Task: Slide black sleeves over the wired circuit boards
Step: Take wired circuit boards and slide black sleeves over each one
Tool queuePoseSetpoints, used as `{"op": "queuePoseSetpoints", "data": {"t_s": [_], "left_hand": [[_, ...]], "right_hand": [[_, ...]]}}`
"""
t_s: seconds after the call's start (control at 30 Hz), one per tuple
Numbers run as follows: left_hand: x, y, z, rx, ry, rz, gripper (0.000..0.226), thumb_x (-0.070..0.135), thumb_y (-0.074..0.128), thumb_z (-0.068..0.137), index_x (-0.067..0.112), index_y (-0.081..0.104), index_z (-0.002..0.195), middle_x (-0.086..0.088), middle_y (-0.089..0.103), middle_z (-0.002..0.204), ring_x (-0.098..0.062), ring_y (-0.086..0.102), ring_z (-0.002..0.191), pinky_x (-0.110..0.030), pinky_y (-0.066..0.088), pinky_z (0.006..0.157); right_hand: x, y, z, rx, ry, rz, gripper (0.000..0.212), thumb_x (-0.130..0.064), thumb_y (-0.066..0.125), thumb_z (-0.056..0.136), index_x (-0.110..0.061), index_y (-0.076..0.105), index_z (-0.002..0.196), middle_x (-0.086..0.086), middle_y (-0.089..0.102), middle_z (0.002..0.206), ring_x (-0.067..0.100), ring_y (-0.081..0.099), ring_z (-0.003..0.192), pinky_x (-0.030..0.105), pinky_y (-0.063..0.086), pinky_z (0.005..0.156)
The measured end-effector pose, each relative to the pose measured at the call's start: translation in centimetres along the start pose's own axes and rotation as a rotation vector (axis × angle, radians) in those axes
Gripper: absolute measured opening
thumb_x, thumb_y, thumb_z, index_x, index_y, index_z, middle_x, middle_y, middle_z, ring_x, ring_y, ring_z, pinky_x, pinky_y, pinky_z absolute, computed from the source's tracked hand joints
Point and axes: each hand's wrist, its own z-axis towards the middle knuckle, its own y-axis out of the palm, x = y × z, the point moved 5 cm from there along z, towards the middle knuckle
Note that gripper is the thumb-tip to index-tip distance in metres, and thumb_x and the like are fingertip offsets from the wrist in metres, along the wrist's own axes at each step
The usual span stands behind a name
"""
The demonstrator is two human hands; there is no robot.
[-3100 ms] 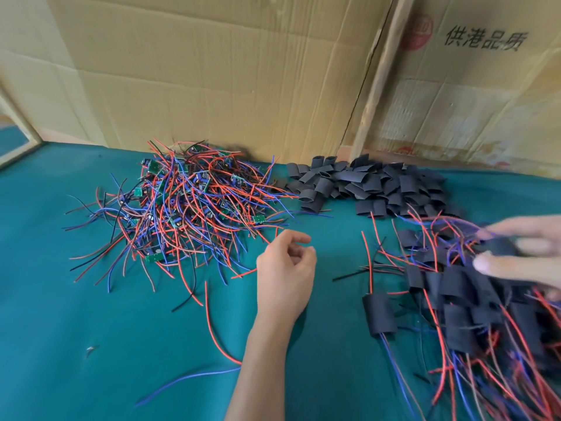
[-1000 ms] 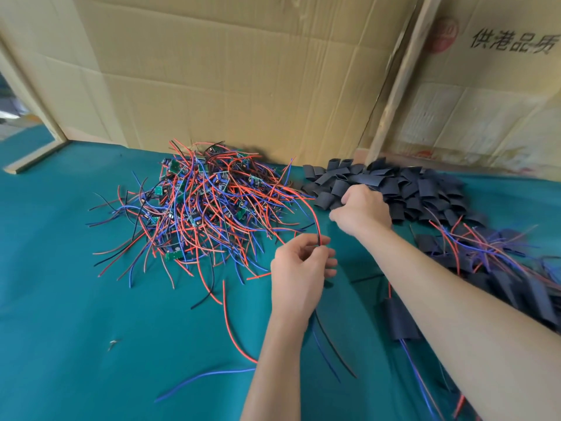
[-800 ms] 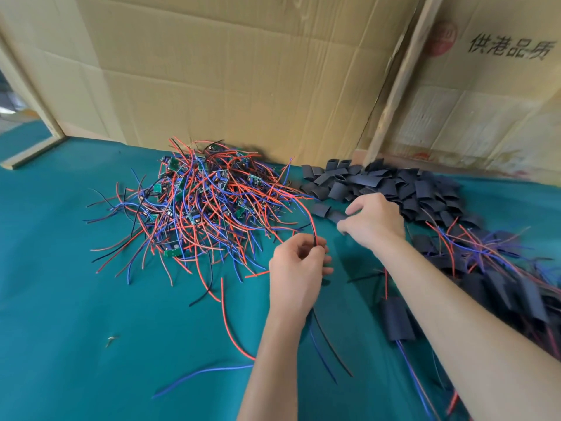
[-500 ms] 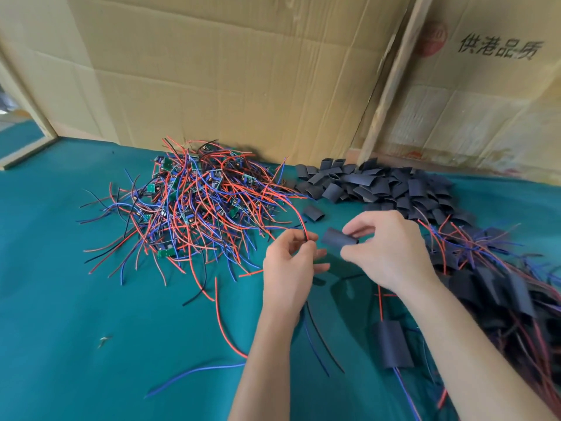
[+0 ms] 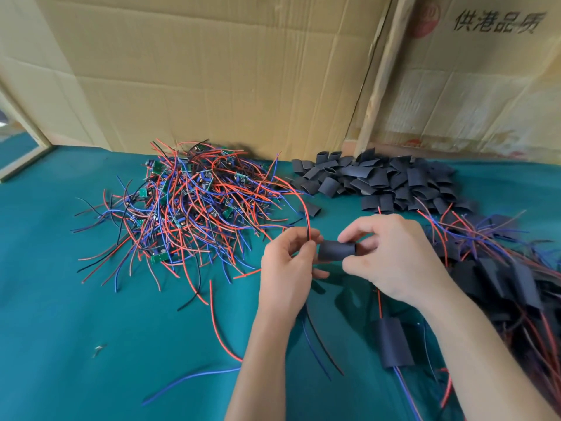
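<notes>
My left hand (image 5: 287,268) grips a wired circuit board; the board is hidden in the fist, a red wire (image 5: 306,214) arcs up from it and blue and black wires trail below the wrist. My right hand (image 5: 391,256) pinches a black sleeve (image 5: 336,250) between thumb and fingers, its open end against my left fingertips. A pile of bare wired boards (image 5: 188,205) lies at the left. A heap of empty black sleeves (image 5: 382,180) sits at the back.
Sleeved boards (image 5: 510,284) are heaped at the right, and one sleeved board (image 5: 393,341) lies near my right forearm. Loose red (image 5: 217,323) and blue (image 5: 188,381) wires lie on the green cloth (image 5: 60,329). Cardboard walls (image 5: 212,71) stand behind.
My right hand took a sleeve from the back heap and carried it to my left hand. The left hand picked a wired board from the pile and still holds it.
</notes>
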Motion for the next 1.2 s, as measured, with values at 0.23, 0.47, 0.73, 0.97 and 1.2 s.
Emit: {"op": "queuePoseSetpoints", "data": {"t_s": [0.23, 0.47, 0.73, 0.97, 1.2], "left_hand": [[-0.2, 0.7, -0.1, -0.061, -0.023, -0.064, 0.024, -0.005, 0.050, 0.098, 0.003, 0.072, 0.101, -0.013, 0.076, 0.094, -0.014, 0.072, 0.072, -0.024, 0.057, 0.061], [-0.2, 0.9, -0.4, -0.081, -0.051, -0.140, 0.021, -0.001, 0.053, 0.099, 0.004, 0.073, 0.102, -0.015, 0.077, 0.097, -0.020, 0.075, 0.084, -0.025, 0.058, 0.067], [-0.8, 2.0, -0.6, -0.148, 0.049, 0.279, 0.036, -0.003, 0.053, 0.096, 0.025, 0.071, 0.083, -0.003, 0.075, 0.085, -0.014, 0.074, 0.072, -0.030, 0.059, 0.058], [-0.9, 2.1, -0.8, -0.147, 0.121, 0.388, 0.036, 0.002, 0.055, 0.095, 0.031, 0.071, 0.081, 0.004, 0.075, 0.078, -0.005, 0.073, 0.071, -0.021, 0.056, 0.055], [-0.6, 2.2, -1.3, -0.141, 0.211, 0.467, 0.020, 0.024, 0.052, 0.086, 0.029, 0.070, 0.082, 0.014, 0.073, 0.082, 0.002, 0.071, 0.072, -0.037, 0.062, 0.068]], "right_hand": [[0.2, 0.3, 0.5, 0.033, 0.029, 0.297, 0.028, -0.029, 0.071, 0.055, -0.030, 0.077, 0.083, -0.006, 0.075, 0.070, 0.012, 0.070, 0.064, 0.024, 0.054, 0.065], [1.6, 2.0, 0.4, 0.001, 0.051, 0.586, 0.040, -0.015, 0.093, 0.068, -0.025, 0.077, 0.102, -0.006, 0.079, 0.098, 0.009, 0.071, 0.078, 0.024, 0.057, 0.080], [3.9, -3.4, 0.8, 0.499, 0.140, 0.755, 0.011, -0.019, 0.086, 0.080, -0.024, 0.080, 0.073, 0.003, 0.076, 0.071, 0.015, 0.069, 0.058, 0.027, 0.057, 0.059], [4.0, -6.9, -0.4, 0.816, 0.100, 0.655, 0.012, -0.035, 0.084, 0.077, -0.025, 0.078, 0.079, -0.003, 0.075, 0.067, 0.014, 0.070, 0.057, 0.044, 0.063, 0.070], [0.5, -6.8, -1.5, 0.906, -0.055, 0.369, 0.028, -0.039, 0.083, 0.080, -0.018, 0.079, 0.099, -0.013, 0.075, 0.080, 0.002, 0.071, 0.070, 0.041, 0.059, 0.079]]}}
